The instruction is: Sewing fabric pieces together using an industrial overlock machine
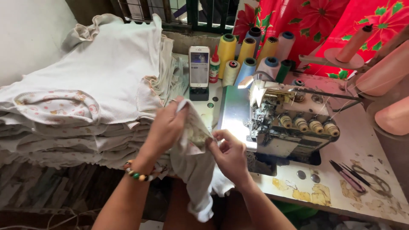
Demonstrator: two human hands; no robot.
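A worn white worktable under bright light; red flowered curtain behind; barred window.

Both forearms came up from lower frame, bare, converging toward centre. L hand raised higher, back of hand to camera, wrist bent, fingers curled shut in a pinch at top. Beaded bracelet on L wrist. R hand lower & just beside L, palm partly up, fingers curled inward, thumb pressed toward L hand. Hands nearly touching.
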